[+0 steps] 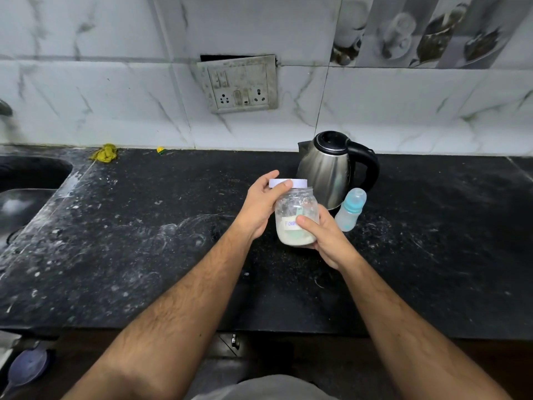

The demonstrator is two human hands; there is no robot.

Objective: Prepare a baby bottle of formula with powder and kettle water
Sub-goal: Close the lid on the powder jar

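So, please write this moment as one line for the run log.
step: opening powder jar | left hand: grips lid | right hand: holds jar | baby bottle: capped, beside kettle

Over the black speckled counter (144, 241), the right hand (326, 241) grips the base of a clear powder jar (294, 215) while the left hand (261, 203) curls around its white lid (297, 183). Just behind stand a steel kettle (328, 168) and a capped baby bottle (350, 210), near the wall socket (239, 83).
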